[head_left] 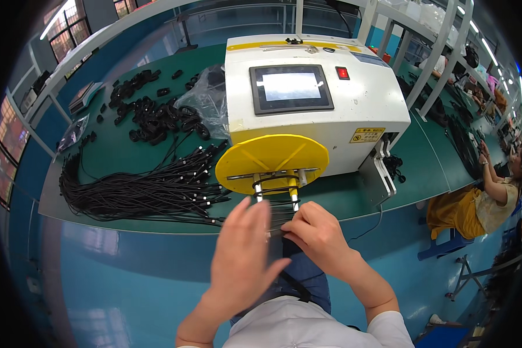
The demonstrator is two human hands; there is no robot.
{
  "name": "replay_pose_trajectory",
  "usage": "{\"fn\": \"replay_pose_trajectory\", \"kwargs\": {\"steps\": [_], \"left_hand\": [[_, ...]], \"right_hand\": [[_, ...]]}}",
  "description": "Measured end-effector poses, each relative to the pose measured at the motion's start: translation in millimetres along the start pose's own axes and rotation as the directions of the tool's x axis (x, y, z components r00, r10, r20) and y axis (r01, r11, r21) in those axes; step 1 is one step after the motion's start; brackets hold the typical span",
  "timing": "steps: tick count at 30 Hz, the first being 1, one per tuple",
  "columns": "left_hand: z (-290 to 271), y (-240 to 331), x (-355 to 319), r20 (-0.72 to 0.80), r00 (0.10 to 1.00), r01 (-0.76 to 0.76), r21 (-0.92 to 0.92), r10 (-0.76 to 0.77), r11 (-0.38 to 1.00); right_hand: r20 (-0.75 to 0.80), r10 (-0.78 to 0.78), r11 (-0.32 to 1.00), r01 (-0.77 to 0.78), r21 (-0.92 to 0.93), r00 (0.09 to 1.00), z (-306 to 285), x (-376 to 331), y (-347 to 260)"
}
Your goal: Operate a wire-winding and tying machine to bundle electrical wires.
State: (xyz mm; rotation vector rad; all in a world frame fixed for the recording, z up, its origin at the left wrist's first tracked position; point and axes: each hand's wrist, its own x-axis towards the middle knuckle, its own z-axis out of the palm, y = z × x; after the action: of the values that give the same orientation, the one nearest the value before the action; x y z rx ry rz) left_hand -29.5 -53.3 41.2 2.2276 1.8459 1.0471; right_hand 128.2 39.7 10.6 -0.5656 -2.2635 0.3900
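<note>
In front of me a white winding machine [348, 101] carries a yellow round plate [272, 152] with two posts standing out from it. A black cable [277, 189] is looped around these posts in several turns. My right hand [319, 235] pinches the cable with thumb and fingers just beside the outer end of the right post. Close to the left post's end, my left hand [240, 255] has its fingers stretched and its thumb apart, smeared a little by motion. Nothing shows in its grasp.
A thick bundle of black cables [127, 194] lies left on the green table [203, 55]. Behind it sit a heap of coiled black cables [156, 119] and a clear plastic bag [210, 104]. The machine has a lit screen [292, 87]. At right, a co-worker [493, 194] sits.
</note>
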Motion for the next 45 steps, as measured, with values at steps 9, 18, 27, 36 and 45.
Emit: {"fn": "replay_pose_trajectory", "kwargs": {"steps": [9,18,27,36,45], "left_hand": [[60,-17,36,0.045,0.998,-0.052,0.427,0.037,0.903],[72,-18,37,0.014,1.000,-0.020,0.453,0.015,0.891],[68,-14,42,-0.045,0.995,0.097,0.463,-0.086,0.881],[71,-3,15,-0.127,0.992,0.079,0.508,-0.016,0.858],[72,-12,22,-0.074,0.995,0.098,0.535,-0.068,0.839]], "right_hand": [[0.031,0.256,0.892,-0.249,0.378,0.966,-17,-6,9],[-0.226,0.473,0.845,-0.367,0.389,0.852,24,-18,73],[0.121,0.771,0.102,-0.310,0.945,0.625,74,-6,62],[0.241,0.668,0.181,-0.468,0.865,0.704,46,-41,44],[0.327,0.322,0.321,-0.427,0.845,0.888,33,-32,76]]}}
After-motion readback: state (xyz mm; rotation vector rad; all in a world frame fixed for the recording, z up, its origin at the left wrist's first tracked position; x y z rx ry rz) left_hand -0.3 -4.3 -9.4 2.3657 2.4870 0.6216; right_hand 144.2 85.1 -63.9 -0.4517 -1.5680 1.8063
